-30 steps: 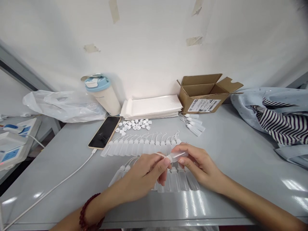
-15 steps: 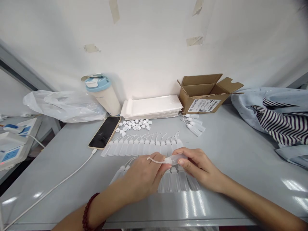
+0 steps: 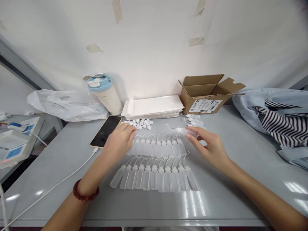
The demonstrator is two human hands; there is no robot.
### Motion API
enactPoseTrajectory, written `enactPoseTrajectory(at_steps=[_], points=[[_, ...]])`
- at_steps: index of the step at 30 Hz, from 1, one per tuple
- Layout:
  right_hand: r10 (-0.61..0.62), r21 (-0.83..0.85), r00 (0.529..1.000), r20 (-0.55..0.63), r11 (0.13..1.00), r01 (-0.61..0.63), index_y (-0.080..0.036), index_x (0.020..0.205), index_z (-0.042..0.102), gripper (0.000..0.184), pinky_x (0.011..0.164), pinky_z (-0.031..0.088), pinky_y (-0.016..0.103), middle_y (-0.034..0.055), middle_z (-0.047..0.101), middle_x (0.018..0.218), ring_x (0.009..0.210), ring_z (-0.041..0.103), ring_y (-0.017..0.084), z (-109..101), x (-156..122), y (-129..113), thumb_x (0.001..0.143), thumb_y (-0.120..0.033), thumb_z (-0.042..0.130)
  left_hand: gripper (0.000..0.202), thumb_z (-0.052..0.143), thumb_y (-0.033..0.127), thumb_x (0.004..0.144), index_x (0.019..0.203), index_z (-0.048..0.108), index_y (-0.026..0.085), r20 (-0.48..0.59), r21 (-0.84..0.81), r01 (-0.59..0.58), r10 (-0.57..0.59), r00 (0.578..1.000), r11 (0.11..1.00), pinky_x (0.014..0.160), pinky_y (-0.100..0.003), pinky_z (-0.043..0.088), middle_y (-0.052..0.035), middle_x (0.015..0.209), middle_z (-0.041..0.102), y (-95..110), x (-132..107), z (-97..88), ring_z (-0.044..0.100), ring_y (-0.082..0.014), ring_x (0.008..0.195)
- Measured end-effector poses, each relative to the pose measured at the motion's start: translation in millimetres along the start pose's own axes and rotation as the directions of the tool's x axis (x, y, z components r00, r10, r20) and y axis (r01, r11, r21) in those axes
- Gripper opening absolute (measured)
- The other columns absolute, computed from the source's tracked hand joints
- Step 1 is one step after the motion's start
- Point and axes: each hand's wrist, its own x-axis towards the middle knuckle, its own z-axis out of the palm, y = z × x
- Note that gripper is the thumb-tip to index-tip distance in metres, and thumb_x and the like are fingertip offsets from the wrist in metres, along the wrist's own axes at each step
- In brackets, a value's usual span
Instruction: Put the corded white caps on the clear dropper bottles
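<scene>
Grey tabletop (image 3: 240,160) work: the right hand (image 3: 211,147) is pinching a small translucent plastic bottle (image 3: 181,130) above the rear bottle row (image 3: 156,148). The left hand (image 3: 119,141) is hovering, fingers curled, over loose white plastic caps (image 3: 142,123), grip indiscernible. Judged step: cap pick-up, calling for a fingertip pinch.

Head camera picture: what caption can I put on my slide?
Right hand holds a small bottle; left hand is at the white caps, beyond two bottle rows.
</scene>
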Motion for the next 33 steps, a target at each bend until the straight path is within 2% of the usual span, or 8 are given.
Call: enactPoseTrajectory(at_steps=[2,3,8,13,18,22,29,33], points=[[0.021,-0.069,0.998,-0.065,0.997,-0.026,-0.017,0.104,0.066,0.025,0.051,0.049,0.027,0.0066,0.071,0.086,0.06,0.058,0.016,-3.1,6.5,12.3,0.089,-0.033,0.054,0.026,0.04,0.023,0.086,0.088,0.065,0.017,0.064,0.119,0.156,-0.165,0.984,0.98,0.077,-0.039,0.044,-0.0114,0.092,0.067,-20.5,4.1,-0.5,0.055,-0.0306,0.097],[0.035,-0.096,0.997,-0.074,0.994,-0.042,-0.017,0.104,0.067,0.027,0.053,0.05,0.028,0.0067,0.071,0.085,0.061,0.059,0.017,-4.8,9.2,17.7,0.089,-0.035,0.054,0.025,0.042,0.023,0.084,0.086,0.066,0.017,0.075,0.134,0.188,-0.199,0.977,0.973,0.075,-0.039,0.044,-0.0119,0.09,0.068,-28.4,5.1,-0.6,0.056,-0.032,0.096],[0.134,-0.166,0.985,-0.106,0.974,-0.151,-0.018,0.104,0.069,0.033,0.058,0.051,0.034,0.0082,0.073,0.088,0.062,0.06,0.019,-11.0,17.1,33.0,0.087,-0.041,0.053,0.025,0.047,0.031,0.08,0.083,0.068,0.019,0.117,0.124,0.236,-0.25,0.961,0.964,0.071,-0.036,0.045,-0.0104,0.086,0.071,-45.1,5.0,0.8,0.062,-0.0311,0.087],[0.169,-0.226,0.978,-0.124,0.955,-0.194,-0.016,0.101,0.07,0.038,0.061,0.051,0.037,0.0115,0.073,0.093,0.06,0.061,0.021,-13.3,20.3,37.9,0.087,-0.045,0.051,0.027,0.048,0.033,0.079,0.086,0.07,0.019,0.134,0.095,0.271,-0.282,0.95,0.958,0.07,-0.035,0.045,-0.01,0.084,0.073,-44.0,6.5,3.0,0.065,-0.0308,0.085],[0.144,-0.261,0.985,-0.097,0.951,-0.165,-0.014,0.102,0.07,0.04,0.064,0.051,0.038,0.014,0.071,0.095,0.078,0.065,0.027,-13.3,22.2,48.3,0.088,-0.045,0.048,0.028,0.049,0.033,0.078,0.086,0.071,0.018,0.142,0.066,0.292,-0.299,0.944,0.954,0.072,-0.036,0.046,-0.0112,0.088,0.073,-42.8,8.0,4.7,0.065,-0.0322,0.087],[0.129,-0.306,0.987,-0.092,0.94,-0.152,-0.015,0.1,0.071,0.036,0.073,0.051,0.041,0.0136,0.07,0.094,0.087,0.064,0.029,-10.9,22.5,58.0,0.088,-0.041,0.049,0.03,0.047,0.034,0.079,0.088,0.07,0.016,0.135,0.036,0.299,-0.302,0.944,0.953,0.075,-0.038,0.045,-0.0119,0.089,0.073,-40.4,8.9,2.6,0.064,-0.0323,0.09],[0.123,-0.353,0.99,-0.072,0.925,-0.14,-0.016,0.098,0.071,0.033,0.078,0.05,0.045,0.0147,0.066,0.093,0.09,0.061,0.031,-3.4,21.3,69.9,0.087,-0.039,0.049,0.041,0.046,0.04,0.08,0.103,0.065,0.012,0.061,-0.035,0.33,-0.328,0.943,0.943,0.079,-0.036,0.047,-0.0118,0.094,0.07,-31.7,11.9,-3.1,0.062,-0.0295,0.092],[0.099,-0.382,0.991,-0.091,0.916,-0.127,-0.013,0.098,0.069,0.035,0.079,0.048,0.048,0.0166,0.064,0.093,0.09,0.059,0.032,-0.1,20.3,71.2,0.088,-0.038,0.047,0.039,0.048,0.043,0.08,0.099,0.066,0.015,0.01,-0.145,0.338,-0.341,0.94,0.93,0.078,-0.034,0.048,-0.009,0.093,0.07,-30.8,11.3,-3.7,0.063,-0.0259,0.087]])
